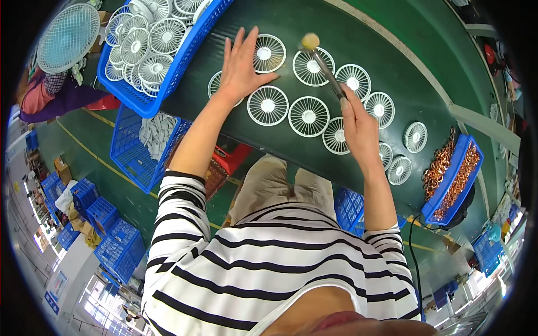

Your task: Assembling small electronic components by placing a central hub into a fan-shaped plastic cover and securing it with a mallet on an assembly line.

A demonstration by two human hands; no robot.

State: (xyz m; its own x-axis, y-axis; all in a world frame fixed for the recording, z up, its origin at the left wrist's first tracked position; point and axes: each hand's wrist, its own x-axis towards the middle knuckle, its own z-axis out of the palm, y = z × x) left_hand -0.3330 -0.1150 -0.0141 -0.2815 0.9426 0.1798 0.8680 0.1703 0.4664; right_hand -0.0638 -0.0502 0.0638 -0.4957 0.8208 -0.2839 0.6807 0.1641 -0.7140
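Note:
Several white round fan grilles with solid centres lie in two rough rows on the dark green table. My left hand (244,70), fingers spread, rests at the left edge of one grille (269,54); its thumb reaches along that grille's near side. Another grille (215,85) is partly covered by my left wrist. My right hand (360,123) is closed round a hammer-like tool (329,71) with a dark handle and a round yellowish head (310,41). The tool's head is over the far edge of a grille (313,67), and its handle crosses that grille. Whether it touches is unclear.
A blue crate (199,33) heaped with white grilles stands at the far left. At the right, a blue bin (471,166) holds small copper-coloured rings, with more rings (440,165) piled beside it. A blue basket (126,148) of grey parts is below the table; another person (42,101) is at left.

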